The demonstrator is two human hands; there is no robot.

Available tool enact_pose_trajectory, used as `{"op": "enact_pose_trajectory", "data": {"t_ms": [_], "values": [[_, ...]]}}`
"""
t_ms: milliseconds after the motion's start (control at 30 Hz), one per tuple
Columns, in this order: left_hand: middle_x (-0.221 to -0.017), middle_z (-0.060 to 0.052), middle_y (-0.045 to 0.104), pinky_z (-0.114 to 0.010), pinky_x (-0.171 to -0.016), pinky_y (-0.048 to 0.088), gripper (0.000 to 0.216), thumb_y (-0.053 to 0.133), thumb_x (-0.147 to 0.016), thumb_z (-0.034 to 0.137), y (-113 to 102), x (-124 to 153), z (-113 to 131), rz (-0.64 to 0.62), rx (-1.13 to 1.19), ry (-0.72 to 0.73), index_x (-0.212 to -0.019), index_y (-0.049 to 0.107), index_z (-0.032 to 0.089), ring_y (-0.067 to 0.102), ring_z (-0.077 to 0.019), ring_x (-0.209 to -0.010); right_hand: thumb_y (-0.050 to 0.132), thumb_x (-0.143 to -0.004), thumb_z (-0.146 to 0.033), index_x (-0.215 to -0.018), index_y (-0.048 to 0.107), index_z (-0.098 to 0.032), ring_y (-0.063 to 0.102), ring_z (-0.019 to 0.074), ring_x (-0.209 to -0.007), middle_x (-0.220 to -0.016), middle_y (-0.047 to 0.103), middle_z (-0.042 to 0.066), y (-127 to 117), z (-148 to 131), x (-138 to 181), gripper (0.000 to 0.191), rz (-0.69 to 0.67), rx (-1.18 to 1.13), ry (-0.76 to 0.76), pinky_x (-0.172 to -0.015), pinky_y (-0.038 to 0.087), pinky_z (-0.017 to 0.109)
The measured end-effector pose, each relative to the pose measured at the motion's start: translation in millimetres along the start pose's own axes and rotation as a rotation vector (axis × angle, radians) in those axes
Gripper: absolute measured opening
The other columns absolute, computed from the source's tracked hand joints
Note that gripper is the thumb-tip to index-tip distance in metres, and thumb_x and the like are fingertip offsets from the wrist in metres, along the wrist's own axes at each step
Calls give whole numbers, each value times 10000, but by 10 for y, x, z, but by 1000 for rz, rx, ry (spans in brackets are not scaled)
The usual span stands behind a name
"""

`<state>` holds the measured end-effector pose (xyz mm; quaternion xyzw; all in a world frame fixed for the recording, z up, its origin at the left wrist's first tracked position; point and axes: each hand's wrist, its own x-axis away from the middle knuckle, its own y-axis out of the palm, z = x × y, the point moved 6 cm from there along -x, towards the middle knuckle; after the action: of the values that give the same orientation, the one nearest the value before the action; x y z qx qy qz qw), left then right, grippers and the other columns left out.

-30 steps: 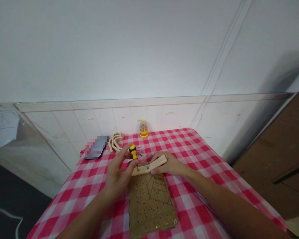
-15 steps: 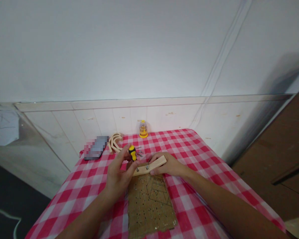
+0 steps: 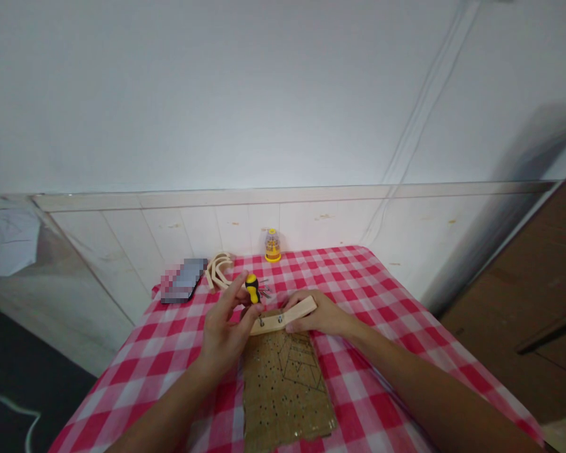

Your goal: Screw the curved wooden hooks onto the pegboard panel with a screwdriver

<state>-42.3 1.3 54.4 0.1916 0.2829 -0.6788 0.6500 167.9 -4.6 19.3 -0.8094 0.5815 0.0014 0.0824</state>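
My left hand [image 3: 226, 324] has its fingers around a short yellow-and-black screwdriver [image 3: 251, 289], held upright with its handle on top. The screwdriver's tip is hidden behind my thumb and the wood. Beneath it lies a bent pale wooden strip [image 3: 268, 324] with two small metal screws [image 3: 280, 319] in its face. My right hand [image 3: 318, 313] grips the strip's right part, fingers behind and thumb in front. The strip rests at the far end of a brown cardboard sheet [image 3: 283, 390] marked with holes and drawn lines.
Several loose screws [image 3: 264, 290] lie just beyond the screwdriver. Curved wooden pieces [image 3: 219, 269] and a pixelated phone-like device [image 3: 183, 281] sit at the back left. A yellow-capped clear container [image 3: 272, 246] stands by the wall. A red-and-white checked cloth [image 3: 358, 289] covers the table.
The view has shifted very slightly. Both hands, the screwdriver and the wooden strip keep nearly the same places.
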Motion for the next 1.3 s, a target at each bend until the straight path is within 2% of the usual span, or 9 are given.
{"op": "enact_pose_trajectory", "data": {"t_ms": [433,633,833,1067,1300], "values": [[-845,12,609,-246,-719,560,462,706,-851,246,-14,-9,79,12,-78,71,-1304,619,242,625,-135,-774,966,-538,-377,-811,758,-179,645,150,-693,-799,743,16,-3,11,2,397,22,-1,18,-627,478,266],[-923,4,610,-255,-733,553,504,726,-835,236,9,-1,61,7,-120,98,-1321,598,275,611,-139,-817,959,-559,-365,-818,753,-172,625,137,-679,-789,731,10,-5,14,5,383,5,6,40,-609,456,253],[-906,2,583,-274,-767,552,530,697,-850,227,8,-13,26,-12,-51,41,-1365,577,258,608,-147,-829,962,-554,-387,-820,754,-176,617,137,-666,-773,719,0,-7,23,3,399,6,16,37,-609,457,259],[-905,0,612,-260,-775,549,534,681,-880,230,11,-8,23,-29,-20,47,-1397,556,273,618,-143,-839,958,-561,-399,-822,768,-193,665,190,-804,-817,735,21,-4,-19,4,383,11,38,5,-693,505,300],[-929,-10,637,-272,-786,551,526,661,-900,238,9,6,-21,-71,3,27,-1412,549,276,633,-150,-862,963,-556,-375,-814,766,-183,625,149,-697,-792,728,9,2,-25,7,378,22,28,13,-627,461,266]]}}
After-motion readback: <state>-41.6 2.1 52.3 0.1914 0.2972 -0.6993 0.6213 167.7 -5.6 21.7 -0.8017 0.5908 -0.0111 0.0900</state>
